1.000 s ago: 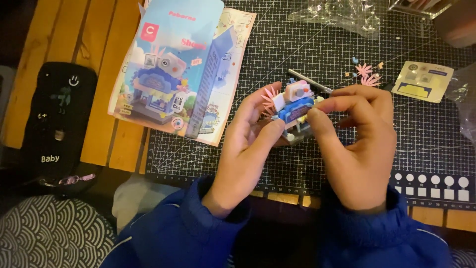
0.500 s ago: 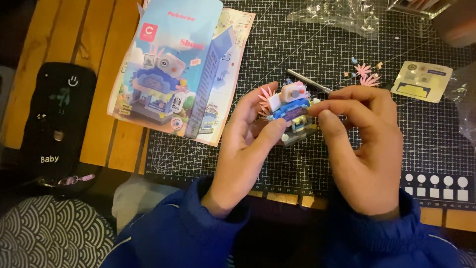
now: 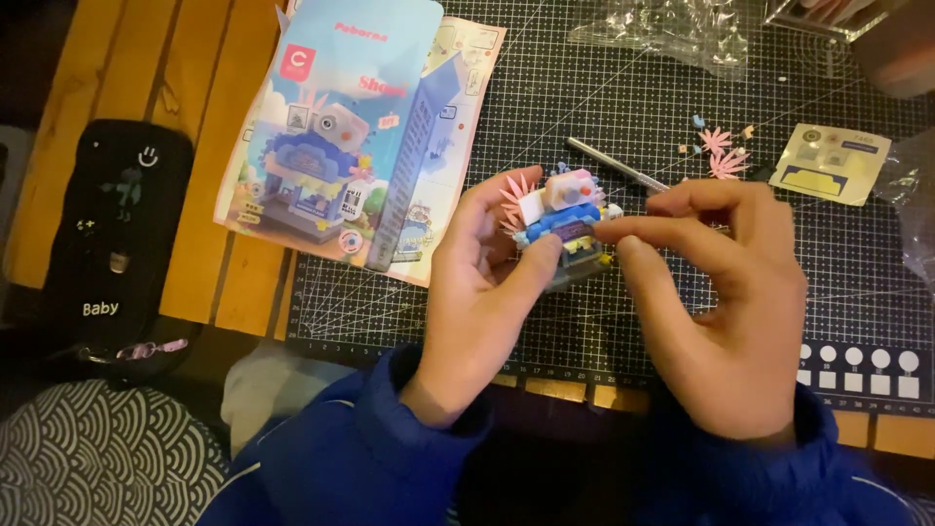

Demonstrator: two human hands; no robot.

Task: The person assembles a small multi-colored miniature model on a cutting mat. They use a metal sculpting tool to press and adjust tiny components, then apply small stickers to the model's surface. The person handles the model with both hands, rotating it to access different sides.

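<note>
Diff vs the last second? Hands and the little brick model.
The right hand eased its fingers off the small brick model and now pinches at its right side with the fingertips. The left hand kept its grip on the model. Booklet, black case, metal tool and cutting mat are unmoved.

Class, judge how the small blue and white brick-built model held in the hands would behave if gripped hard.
The small blue and white brick-built model probably feels light and stiff. Its thin pink leaf pieces stick out, so they would likely snap off under a firm squeeze.
</note>
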